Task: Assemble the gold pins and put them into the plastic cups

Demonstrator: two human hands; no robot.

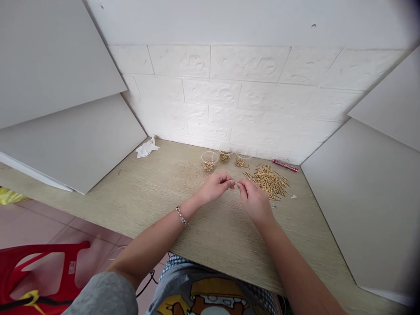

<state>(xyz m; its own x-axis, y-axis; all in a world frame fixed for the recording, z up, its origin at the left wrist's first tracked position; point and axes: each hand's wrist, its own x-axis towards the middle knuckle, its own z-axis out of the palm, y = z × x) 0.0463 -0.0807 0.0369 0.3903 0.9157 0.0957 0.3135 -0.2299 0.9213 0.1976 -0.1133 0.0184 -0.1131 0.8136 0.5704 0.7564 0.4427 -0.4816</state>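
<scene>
My left hand [216,187] and my right hand [257,202] meet above the middle of the table, fingertips almost touching. Both are closed in a pinch around something small and pale, too little to make out. Just right of my right hand lies a loose pile of thin gold-coloured sticks [271,180]. Behind my hands stand three clear cups: the left cup [209,166], the middle cup [225,156] and the right cup [240,162], each with small gold-coloured pieces at the bottom.
A red tube-shaped packet [285,165] lies near the back wall. White scraps [293,197] sit beside the pile, and a crumpled tissue [147,148] at the back left. Grey panels flank the wooden table [157,192]. A red plastic chair [67,262] stands at lower left.
</scene>
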